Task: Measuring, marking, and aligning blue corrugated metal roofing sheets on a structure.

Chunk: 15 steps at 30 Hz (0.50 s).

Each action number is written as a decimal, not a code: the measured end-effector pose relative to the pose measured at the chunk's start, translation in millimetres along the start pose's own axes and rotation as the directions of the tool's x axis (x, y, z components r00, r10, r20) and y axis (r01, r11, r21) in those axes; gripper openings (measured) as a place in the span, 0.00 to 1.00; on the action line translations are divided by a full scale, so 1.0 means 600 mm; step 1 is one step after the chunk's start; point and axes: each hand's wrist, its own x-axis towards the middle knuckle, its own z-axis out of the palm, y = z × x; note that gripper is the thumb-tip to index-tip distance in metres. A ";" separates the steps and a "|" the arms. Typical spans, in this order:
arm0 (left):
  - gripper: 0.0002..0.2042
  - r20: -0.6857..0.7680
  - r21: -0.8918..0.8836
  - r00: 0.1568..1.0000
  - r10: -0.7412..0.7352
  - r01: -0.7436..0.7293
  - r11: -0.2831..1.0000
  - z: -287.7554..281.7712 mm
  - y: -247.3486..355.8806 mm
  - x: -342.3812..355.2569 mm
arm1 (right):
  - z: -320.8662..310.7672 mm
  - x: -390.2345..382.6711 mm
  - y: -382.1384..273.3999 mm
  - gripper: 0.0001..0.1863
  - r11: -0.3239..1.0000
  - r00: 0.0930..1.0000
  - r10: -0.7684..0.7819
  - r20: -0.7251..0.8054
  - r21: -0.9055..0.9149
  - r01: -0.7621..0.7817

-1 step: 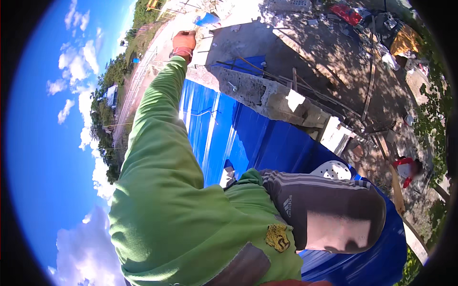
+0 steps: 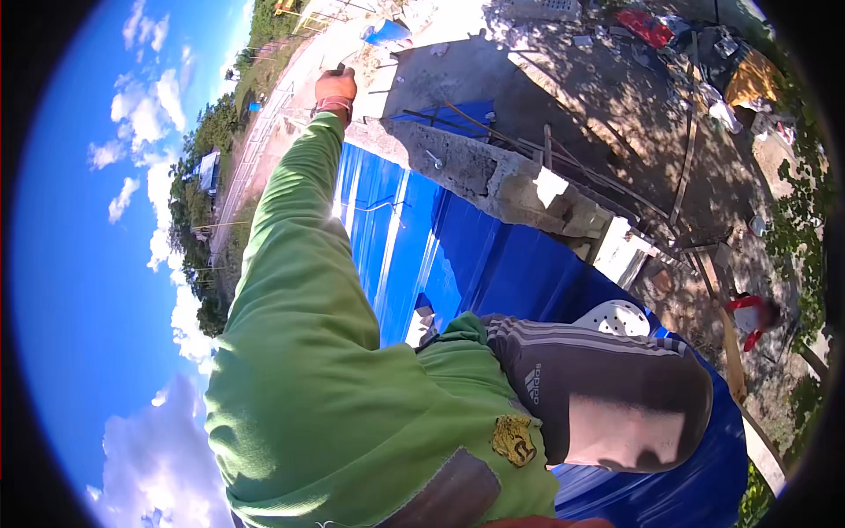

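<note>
My left arm, in a green long sleeve, stretches out toward the top of the view. Its hand, my left hand, is closed in a fist beyond the edge of a blue ribbed metal sheet. Something small and dark shows at the top of the fist, too small to make out. A band circles the wrist. My bent leg in dark striped trousers rests over the blue sheet, with a white clog with holes beside the knee. My right hand does not show.
A rough concrete wall top borders the sheet. Below lie wooden poles, a blue drum, a red bag and scattered rubbish. A person in red and white is on the ground at the right. A thin bent wire crosses the sheet.
My left hand has dropped slightly in the view, a little farther from the blue drum. It stays closed. The leg and the rest of the scene are nearly unchanged.
</note>
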 end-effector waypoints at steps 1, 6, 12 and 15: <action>0.20 0.035 0.039 0.997 -0.075 0.073 0.997 -0.002 -0.032 -0.029 | 0.000 0.008 -0.002 0.14 1.000 1.000 0.000 0.006 -0.009 0.000; 0.23 0.221 0.303 0.890 -0.399 0.327 0.895 -0.024 -0.222 -0.114 | 0.020 0.046 -0.011 0.12 0.998 0.997 -0.042 0.067 -0.037 0.044; 0.19 0.145 0.120 0.901 -0.408 0.394 0.911 0.056 -0.146 -0.179 | 0.057 0.062 -0.014 0.11 0.999 0.999 -0.027 -0.026 -0.021 0.027; 0.15 -0.110 -0.199 0.982 -0.151 0.127 0.972 0.060 -0.061 -0.059 | -0.012 -0.076 0.059 0.10 0.990 0.954 0.139 -0.265 0.029 -0.137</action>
